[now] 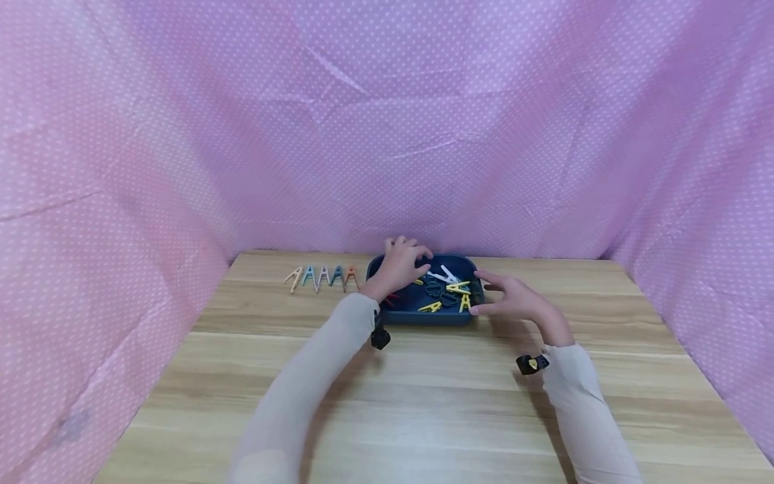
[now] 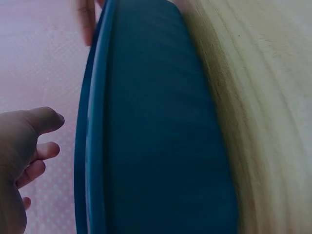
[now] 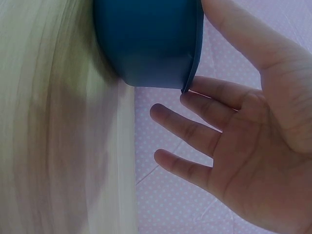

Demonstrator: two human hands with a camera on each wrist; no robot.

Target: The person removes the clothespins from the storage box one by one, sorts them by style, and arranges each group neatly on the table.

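Note:
A dark blue tray (image 1: 431,318) holds yellow clothespins (image 1: 458,288), white clothespins (image 1: 449,274), dark looped pieces (image 1: 448,299) and something red (image 1: 392,296), partly hidden. My left hand (image 1: 399,263) hovers above the tray's left part with its fingers loosely bent. Nothing shows between that thumb and the fingers in the left wrist view, where the tray's long side (image 2: 161,122) fills the middle. At the tray's right end, my right hand (image 1: 512,296) touches the rim with spread thumb and fingers. The right wrist view shows two fingertips (image 3: 190,97) at a rim corner.
Left of the tray, several clothespins (image 1: 323,275) in different colours stand in a row on the wooden table (image 1: 435,403). Pink dotted cloth (image 1: 387,148) hangs behind the table and along both sides. Each wrist wears a small black camera (image 1: 379,336).

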